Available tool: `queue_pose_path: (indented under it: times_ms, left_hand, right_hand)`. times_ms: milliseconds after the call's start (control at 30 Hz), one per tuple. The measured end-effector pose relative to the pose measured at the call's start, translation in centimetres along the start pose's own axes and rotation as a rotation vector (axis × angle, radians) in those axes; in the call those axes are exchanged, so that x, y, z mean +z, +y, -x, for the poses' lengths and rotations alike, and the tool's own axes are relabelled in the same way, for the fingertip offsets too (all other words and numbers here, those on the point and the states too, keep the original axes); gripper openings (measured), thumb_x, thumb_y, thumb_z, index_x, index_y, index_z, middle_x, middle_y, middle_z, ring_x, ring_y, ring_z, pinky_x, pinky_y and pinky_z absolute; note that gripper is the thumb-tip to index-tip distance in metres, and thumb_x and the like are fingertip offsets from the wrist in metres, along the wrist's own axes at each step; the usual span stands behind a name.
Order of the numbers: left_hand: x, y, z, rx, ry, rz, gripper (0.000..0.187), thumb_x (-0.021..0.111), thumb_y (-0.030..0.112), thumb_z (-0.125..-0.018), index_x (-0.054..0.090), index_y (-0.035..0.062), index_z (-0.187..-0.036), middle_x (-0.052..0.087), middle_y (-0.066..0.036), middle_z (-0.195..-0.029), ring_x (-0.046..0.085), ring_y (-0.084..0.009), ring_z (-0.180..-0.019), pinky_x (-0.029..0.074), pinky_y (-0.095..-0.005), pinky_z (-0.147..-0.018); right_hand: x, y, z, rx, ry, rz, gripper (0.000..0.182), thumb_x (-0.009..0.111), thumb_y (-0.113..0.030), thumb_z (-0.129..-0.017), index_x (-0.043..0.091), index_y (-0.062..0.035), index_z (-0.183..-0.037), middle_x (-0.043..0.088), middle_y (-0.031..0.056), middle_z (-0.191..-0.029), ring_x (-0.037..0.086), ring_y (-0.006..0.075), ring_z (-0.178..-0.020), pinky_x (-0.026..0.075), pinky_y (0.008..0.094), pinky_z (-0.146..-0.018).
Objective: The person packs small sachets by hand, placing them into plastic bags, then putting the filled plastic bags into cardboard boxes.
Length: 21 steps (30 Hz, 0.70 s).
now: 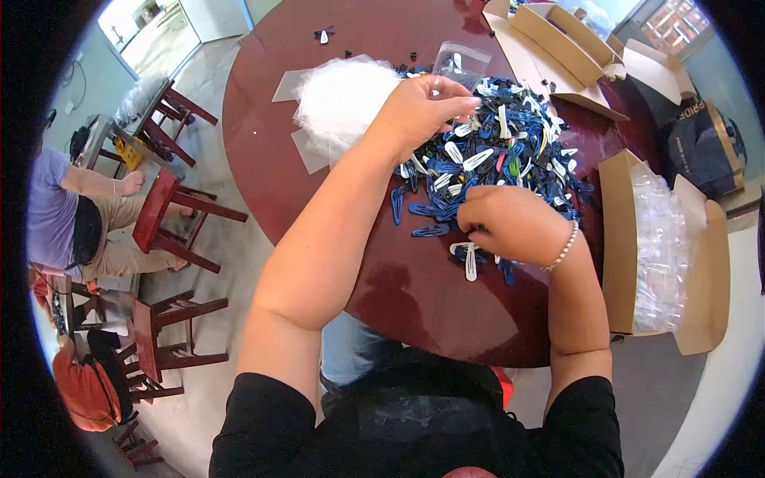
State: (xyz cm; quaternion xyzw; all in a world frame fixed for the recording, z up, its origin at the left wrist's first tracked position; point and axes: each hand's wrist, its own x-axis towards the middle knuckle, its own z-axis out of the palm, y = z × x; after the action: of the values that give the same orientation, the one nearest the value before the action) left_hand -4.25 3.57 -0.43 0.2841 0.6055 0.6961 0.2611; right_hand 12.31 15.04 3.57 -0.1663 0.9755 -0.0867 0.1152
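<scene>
A wide heap of snap hair clips [478, 159], mostly blue, black and white, covers the middle of the table. Over its upper left part is my left hand [422, 111], fingers curled towards the thumb; what they hold, if anything, cannot be made out. Just beyond those fingers lies a clear plastic bag [462, 64] with a white clip showing in it. My right hand [518, 223] is at the heap's near edge, fingertips bent together and facing down, hiding what is between them. A white hair clip [470, 263] lies just below these fingertips.
A pile of clear bags [343, 99] sits left of the heap on the round red table [267, 151]. An open carton [617, 247] of plastic packs stands at right, another cardboard box [558, 48] at back right. Wooden stools [163, 211] and two seated people are at left.
</scene>
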Motion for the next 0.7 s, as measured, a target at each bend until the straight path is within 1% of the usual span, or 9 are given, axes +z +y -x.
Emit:
queue_pose_path:
  times_ms: [67, 133, 200, 267, 333, 400, 500, 600, 700]
  left_hand:
    - [0.0, -0.2, -0.1, 0.011, -0.009, 0.004, 0.033, 0.071, 0.027, -0.082, 0.064, 0.004, -0.105, 0.067, -0.004, -0.094, 0.063, -0.0102, -0.087, 0.046, -0.0216, -0.072]
    - [0.0, -0.2, -0.1, 0.021, -0.019, 0.01, 0.033, 0.071, 0.027, -0.082, 0.064, 0.0038, -0.104, 0.067, -0.003, -0.094, 0.063, -0.01, -0.086, 0.046, -0.0215, -0.072]
    - [0.1, 0.0, 0.1, 0.006, -0.026, 0.001, 0.034, 0.072, 0.028, -0.081, 0.064, 0.0037, -0.104, 0.067, -0.003, -0.093, 0.062, -0.009, -0.085, 0.046, -0.0214, -0.071]
    - [0.2, 0.1, 0.2, 0.004, -0.03, -0.001, 0.033, 0.073, 0.027, -0.081, 0.065, 0.0039, -0.103, 0.067, -0.002, -0.093, 0.061, -0.0086, -0.085, 0.046, -0.0213, -0.071]
    - [0.3, 0.1, 0.2, 0.002, -0.034, -0.003, 0.033, 0.073, 0.027, -0.081, 0.065, 0.0041, -0.103, 0.067, -0.002, -0.092, 0.061, -0.0082, -0.084, 0.046, -0.0212, -0.071]
    - [0.3, 0.1, 0.2, -0.009, -0.037, -0.016, 0.032, 0.073, 0.027, -0.08, 0.065, 0.0044, -0.102, 0.066, -0.001, -0.092, 0.06, -0.0078, -0.084, 0.046, -0.021, -0.07]
    - [0.3, 0.1, 0.2, -0.018, -0.035, -0.002, 0.032, 0.074, 0.027, -0.08, 0.066, 0.0046, -0.102, 0.066, -0.001, -0.092, 0.06, -0.008, -0.084, 0.046, -0.0209, -0.07]
    - [0.3, -0.1, 0.1, -0.016, -0.032, -0.015, 0.032, 0.074, 0.027, -0.08, 0.066, 0.0048, -0.102, 0.067, -0.002, -0.093, 0.061, -0.0083, -0.084, 0.046, -0.0212, -0.07]
    - [0.4, -0.2, 0.1, -0.011, -0.042, -0.012, 0.033, 0.073, 0.027, -0.081, 0.065, 0.0048, -0.103, 0.067, -0.002, -0.093, 0.061, -0.009, -0.085, 0.047, -0.0216, -0.07]
  right_hand:
    - [-0.4, 1.7, 0.0, -0.169, 0.185, -0.244, 0.005, 0.063, -0.004, -0.072, 0.06, -0.0029, -0.075, 0.06, 0.011, -0.077, 0.062, 0.0305, -0.076, 0.05, 0.0392, -0.068]
    - [-1.1, 2.3, 0.5, -0.138, 0.226, -0.24, 0.006, 0.063, 0.0, -0.072, 0.059, -0.0013, -0.077, 0.06, 0.0108, -0.077, 0.061, 0.0277, -0.071, 0.049, 0.0365, -0.065]
    - [-1.9, 2.4, 1.1, 0.087, 0.193, -0.267, 0.006, 0.062, 0.001, -0.072, 0.06, -0.0006, -0.078, 0.061, 0.0108, -0.078, 0.061, 0.0242, -0.068, 0.049, 0.0342, -0.062]
    - [-1.7, 2.4, 0.9, 0.059, 0.196, -0.247, 0.01, 0.062, 0.001, -0.073, 0.061, -0.0005, -0.083, 0.061, 0.0108, -0.077, 0.06, 0.0215, -0.065, 0.048, 0.0329, -0.059]
    - [-1.6, 1.5, 0.5, 0.046, 0.218, -0.304, 0.015, 0.062, 0.001, -0.072, 0.06, -0.0014, -0.087, 0.061, 0.0112, -0.078, 0.059, 0.0222, -0.065, 0.048, 0.0339, -0.06]
    - [-0.8, 1.5, 0.3, -0.01, 0.22, -0.266, 0.019, 0.062, 0.001, -0.072, 0.061, -0.0027, -0.09, 0.06, 0.0117, -0.081, 0.06, 0.0257, -0.07, 0.049, 0.0365, -0.064]
    - [-0.3, 1.1, 0.1, 0.031, 0.162, -0.067, 0.019, 0.063, -0.002, -0.071, 0.063, -0.0042, -0.09, 0.057, 0.0121, -0.086, 0.06, 0.0328, -0.084, 0.05, 0.0405, -0.073]
    - [0.2, 1.0, 0.0, 0.096, 0.162, -0.002, 0.017, 0.065, -0.003, -0.071, 0.062, -0.0038, -0.088, 0.057, 0.012, -0.086, 0.06, 0.0325, -0.083, 0.05, 0.0403, -0.072]
    - [0.0, 1.0, 0.0, 0.044, 0.194, -0.049, 0.017, 0.067, -0.004, -0.071, 0.061, -0.0032, -0.086, 0.057, 0.0116, -0.085, 0.06, 0.0328, -0.083, 0.05, 0.0402, -0.072]
